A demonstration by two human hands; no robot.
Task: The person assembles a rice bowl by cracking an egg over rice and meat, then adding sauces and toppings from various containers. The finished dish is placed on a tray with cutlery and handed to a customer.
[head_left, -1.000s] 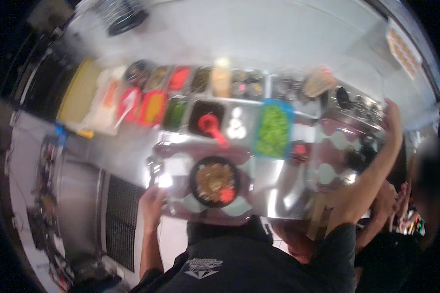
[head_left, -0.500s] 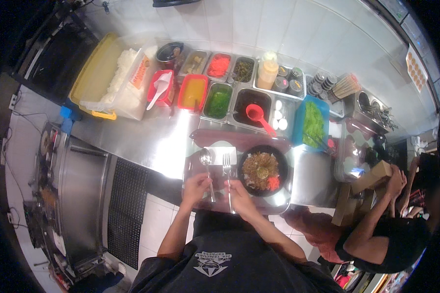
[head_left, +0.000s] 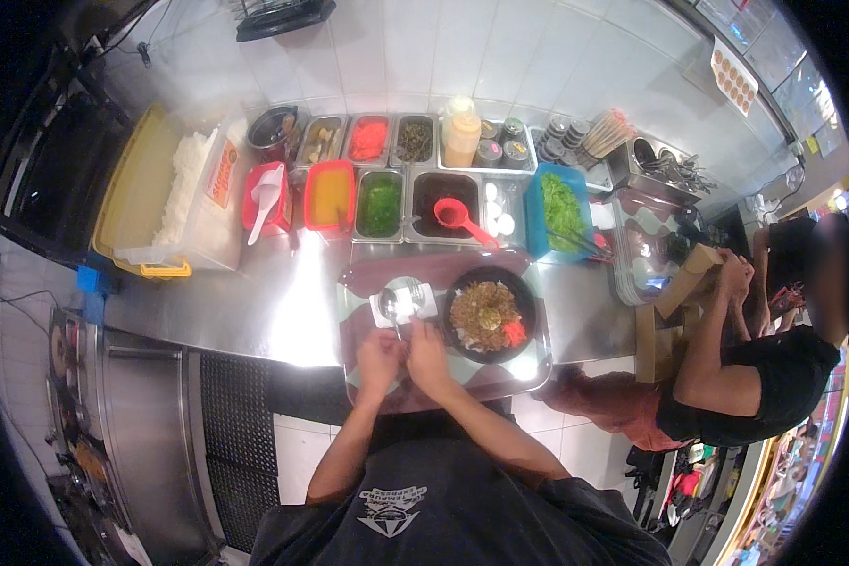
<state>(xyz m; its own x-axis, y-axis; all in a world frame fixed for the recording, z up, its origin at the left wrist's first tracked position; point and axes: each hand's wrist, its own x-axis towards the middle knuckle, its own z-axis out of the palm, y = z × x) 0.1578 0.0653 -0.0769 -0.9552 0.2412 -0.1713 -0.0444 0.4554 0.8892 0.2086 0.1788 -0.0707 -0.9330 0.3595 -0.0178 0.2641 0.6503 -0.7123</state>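
A spoon (head_left: pixel 391 306) lies over a white napkin on a patterned tray (head_left: pixel 358 276), with my left hand (head_left: pixel 379 360) closed at its handle. My right hand (head_left: pixel 428 357) is closed close beside it, its fingertips near the spoon's handle. The fork it held a moment earlier is now blurred against the bright napkin (head_left: pixel 426 300) and hard to tell apart from the spoon. Just right of my right hand, a black bowl (head_left: pixel 530 325) on the tray holds rice under a brown shredded topping, with red strips at one side.
Behind the tray stand tubs of green garnish (head_left: pixel 380 206), yellow liquid (head_left: pixel 330 198) and dark sauce with a red ladle (head_left: pixel 455 215). A rice bin (head_left: pixel 219 222) is at left; a blue lettuce bin (head_left: pixel 541 222) is right. Another person (head_left: pixel 726 377) handles a cardboard box (head_left: pixel 693 275) at far right.
My hands have come together, bringing the fork beside the spoon over the napkin. The whole view has shifted, so the counter appears further left.
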